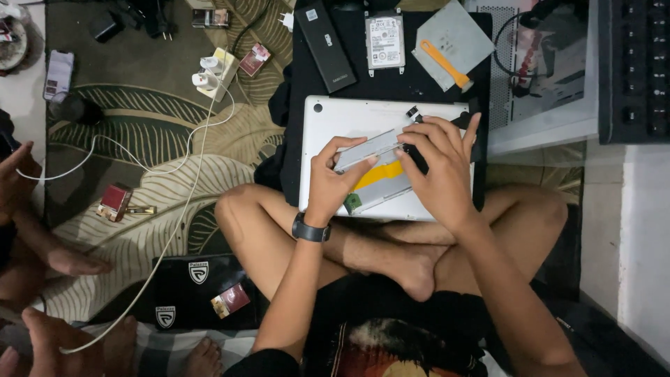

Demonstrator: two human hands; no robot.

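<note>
Your left hand [333, 183] is pinched shut on the near end of the slim silver drive caddy [373, 150], thumb on top and fingers curled beneath, wrist bent down with the black watch [310, 230] showing. Your right hand [438, 167] clamps the caddy's far end, fingers arched over it and spread toward the back, forearm coming in steeply from the lower right. The caddy sits tilted just above the silver laptop [349, 115], which lies lid-side down on a black cloth [349, 77] in front of your crossed legs; a yellow strip [380, 173] and a small green circuit board [353, 203] show under your hands. There's little spare room here: the laptop's near edge meets your shins, and its right edge runs close beside the white computer case [541, 126]. Behind the laptop, on the cloth, lie a black rectangular box [325, 46], a bare hard drive [385, 40] and a grey sleeve [457, 38] with an orange pry tool [444, 63] resting on it. To your left the patterned rug [139, 112] holds a white power strip [213, 73] with trailing cable, and another person's hand [14, 181] sits at the frame edge.
</note>
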